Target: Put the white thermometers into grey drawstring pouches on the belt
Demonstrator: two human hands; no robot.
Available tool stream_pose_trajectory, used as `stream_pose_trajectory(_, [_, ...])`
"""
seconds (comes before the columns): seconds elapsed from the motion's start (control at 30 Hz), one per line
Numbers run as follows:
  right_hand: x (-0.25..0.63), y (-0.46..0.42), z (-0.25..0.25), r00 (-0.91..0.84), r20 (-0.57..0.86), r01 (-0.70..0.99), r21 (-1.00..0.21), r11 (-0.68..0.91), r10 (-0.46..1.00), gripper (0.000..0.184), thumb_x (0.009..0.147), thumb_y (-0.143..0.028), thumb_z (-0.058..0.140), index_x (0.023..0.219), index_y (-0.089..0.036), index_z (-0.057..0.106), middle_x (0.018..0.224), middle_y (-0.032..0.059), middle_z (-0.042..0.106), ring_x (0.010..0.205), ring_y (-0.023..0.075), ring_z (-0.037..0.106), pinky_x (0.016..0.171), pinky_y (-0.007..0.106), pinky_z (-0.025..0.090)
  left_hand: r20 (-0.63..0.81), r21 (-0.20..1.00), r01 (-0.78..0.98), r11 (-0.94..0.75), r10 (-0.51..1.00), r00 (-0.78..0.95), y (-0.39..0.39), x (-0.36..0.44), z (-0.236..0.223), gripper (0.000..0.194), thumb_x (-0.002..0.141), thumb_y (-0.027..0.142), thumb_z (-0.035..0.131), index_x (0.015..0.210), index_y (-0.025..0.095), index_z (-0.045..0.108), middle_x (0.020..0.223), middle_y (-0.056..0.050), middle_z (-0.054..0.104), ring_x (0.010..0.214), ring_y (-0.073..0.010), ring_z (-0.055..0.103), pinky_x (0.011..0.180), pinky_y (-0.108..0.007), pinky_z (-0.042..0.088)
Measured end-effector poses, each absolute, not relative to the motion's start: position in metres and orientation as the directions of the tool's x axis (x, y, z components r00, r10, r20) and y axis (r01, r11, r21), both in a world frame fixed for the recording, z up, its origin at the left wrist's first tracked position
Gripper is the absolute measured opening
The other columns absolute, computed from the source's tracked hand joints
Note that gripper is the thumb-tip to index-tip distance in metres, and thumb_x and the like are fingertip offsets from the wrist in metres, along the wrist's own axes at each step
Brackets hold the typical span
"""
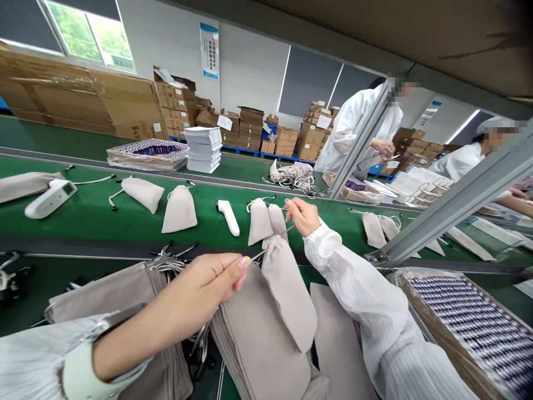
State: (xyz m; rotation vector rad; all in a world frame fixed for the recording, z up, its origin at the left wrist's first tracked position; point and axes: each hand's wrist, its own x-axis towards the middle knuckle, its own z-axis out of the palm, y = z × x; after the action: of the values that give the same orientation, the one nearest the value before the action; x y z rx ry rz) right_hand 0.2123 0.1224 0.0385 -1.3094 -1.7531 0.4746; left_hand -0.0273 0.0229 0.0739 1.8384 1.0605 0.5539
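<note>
A grey drawstring pouch (289,294) hangs between my hands, its neck gathered and its body bulging. My left hand (220,278) pinches the cord on the left side of the neck. On the other side my right hand (303,216) pinches the opposite cord, which is stretched taut. Under the pouch lies a stack of flat grey pouches (254,333). To the left is another pile of pouches (108,291) with bunched white cords. What is inside the held pouch is hidden.
On the green belt (212,239) lie several pouches (180,211) and white handheld thermometers (229,218). A box of batteries (470,322) stands at right, beside a metal post (437,200). A paper stack (204,149) and a co-worker in white (350,125) are beyond.
</note>
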Motion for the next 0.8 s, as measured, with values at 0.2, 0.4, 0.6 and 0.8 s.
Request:
stream_pose_trajectory(0.2, [0.152,0.071,0.023,-0.812,0.152,0.064,-0.936,0.345,0.563,0.057,0.053,-0.049,0.066,0.096,-0.018,0.048,0.081,0.0001,0.054,0.068,0.0095,0.05,0.064,0.023,0.042,0.192,0.816,0.397,-0.421,0.844,0.5,0.022,-0.02,0.068,0.036,0.088,0.038,0.024,0.066,0.018,0.044,0.066,0.001,0.049,0.063,-0.0123,0.046,0.059,-0.021,0.036])
stream_pose_trajectory(0.4, [0.218,0.117,0.043,-0.034,0.343,0.409,-0.852,0.327,0.939,0.052,0.059,-0.033,0.063,0.104,-0.018,0.042,0.09,0.0039,0.056,0.081,0.0158,0.054,0.074,0.03,0.043,0.189,0.567,0.679,-0.466,0.876,0.444,0.045,-0.028,0.051,0.035,0.081,0.045,0.036,0.1,0.019,0.049,0.099,-0.006,0.053,0.091,-0.0213,0.049,0.075,-0.029,0.038])
stream_pose_trajectory(0.6, [0.298,0.167,0.02,0.326,0.182,0.841,-0.504,-0.197,0.928,0.039,0.073,-0.041,0.048,0.106,-0.021,0.051,0.093,0.0066,0.06,0.09,0.0205,0.055,0.08,0.032,0.039,-0.211,0.559,0.735,-0.384,0.791,0.574,0.062,-0.042,0.023,0.041,0.079,0.051,0.034,0.073,0.02,0.059,0.073,-0.004,0.06,0.075,-0.0229,0.055,0.06,-0.027,0.039])
stream_pose_trajectory(0.8, [0.339,0.143,-0.009,0.295,0.348,0.825,-0.562,-0.054,0.89,0.033,0.073,-0.024,0.049,0.104,-0.013,0.051,0.092,0.0137,0.056,0.089,0.0219,0.053,0.078,0.036,0.038,-0.044,0.5,0.743,-0.445,0.844,0.535,0.048,-0.043,0.022,0.029,0.079,0.041,0.04,0.084,0.021,0.06,0.087,-0.005,0.056,0.086,-0.0226,0.052,0.074,-0.031,0.039])
